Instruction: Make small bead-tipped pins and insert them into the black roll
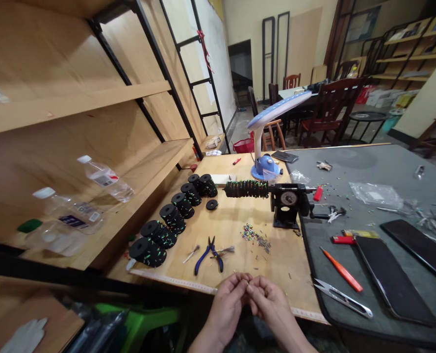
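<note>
My left hand (229, 300) and my right hand (267, 300) meet at the table's front edge, thumbs and fingertips pinched together. Something tiny is between the fingertips, too small to name. Ahead of them lies a scatter of small coloured beads (250, 232) beside a little pile of dark metal bits (265, 244). Blue-handled pliers (209, 257) rest with their jaws apart, left of my hands. Farther off, a black foam roll wound with green-flecked line (247, 189) is mounted on a black hand-crank winder (288, 203).
Several black wound spools (147, 252) stand in a row at left. A blue lamp (265, 166) stands behind the winder. On the grey mat (313, 245) lie thread snips (345, 298), an orange tool (342, 269) and phones (394, 282). Plastic bottles (105, 179) sit on the left shelf.
</note>
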`<state>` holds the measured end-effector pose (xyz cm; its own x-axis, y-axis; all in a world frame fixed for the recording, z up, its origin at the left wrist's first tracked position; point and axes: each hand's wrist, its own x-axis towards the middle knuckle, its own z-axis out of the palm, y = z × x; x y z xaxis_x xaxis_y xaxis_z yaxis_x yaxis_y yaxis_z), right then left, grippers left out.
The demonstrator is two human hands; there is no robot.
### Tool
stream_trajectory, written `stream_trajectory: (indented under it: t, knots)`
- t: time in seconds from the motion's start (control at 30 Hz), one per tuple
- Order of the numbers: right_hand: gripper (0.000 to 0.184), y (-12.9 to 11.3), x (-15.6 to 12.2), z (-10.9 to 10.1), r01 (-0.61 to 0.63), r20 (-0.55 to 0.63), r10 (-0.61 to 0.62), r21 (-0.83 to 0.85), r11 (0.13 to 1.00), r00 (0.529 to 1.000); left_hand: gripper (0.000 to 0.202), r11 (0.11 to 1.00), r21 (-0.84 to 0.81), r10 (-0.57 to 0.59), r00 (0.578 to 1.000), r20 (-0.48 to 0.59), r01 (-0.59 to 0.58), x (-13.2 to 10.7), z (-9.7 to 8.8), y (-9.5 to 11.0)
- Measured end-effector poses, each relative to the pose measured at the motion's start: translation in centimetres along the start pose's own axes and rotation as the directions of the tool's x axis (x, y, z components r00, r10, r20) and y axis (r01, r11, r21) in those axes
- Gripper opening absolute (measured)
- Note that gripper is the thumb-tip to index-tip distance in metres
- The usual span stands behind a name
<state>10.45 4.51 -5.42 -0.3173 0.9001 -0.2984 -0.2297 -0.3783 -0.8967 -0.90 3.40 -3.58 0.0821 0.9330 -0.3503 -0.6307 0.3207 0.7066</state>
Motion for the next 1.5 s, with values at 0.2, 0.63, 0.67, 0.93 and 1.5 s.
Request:
stream_trajectory:
  t: [0.2,0.63,0.67,0.93,1.5]
  knots:
    - [0.052,-0.6,0.0,-0.1,0.001,0.035,0.0,-0.011,1.0,0.999,0.021,0.974,0.192,0.126,0.992,-0.022,-0.119,-0.1,0.0,0.3]
    - [0.019,-4.5,-0.9,-0.2,0.515,0.251,-0.466,-0.598,0.615,0.848,0.025,0.982,0.114,0.14,0.985,0.098,-0.151,-0.8,2.6,5.8]
    - [0.018,-4.8,-0.8,-0.1,0.557,0.289,-0.496,-0.609,0.565,0.819,0.025,0.985,0.092,0.132,0.984,0.115,-0.143,-0.9,2.8,6.2]
    - [0.017,-6.2,1.9,-0.5,0.721,0.412,-0.663,-0.629,0.29,0.625,0.02,0.983,-0.139,0.149,0.965,0.217,-0.121,-2.1,5.1,10.6]
    - [0.019,-4.4,5.0,-2.9,0.65,0.418,-0.697,-0.754,0.091,0.583,0.023,0.97,0.06,0.224,0.96,0.166,-0.236,-3.1,5.5,11.6]
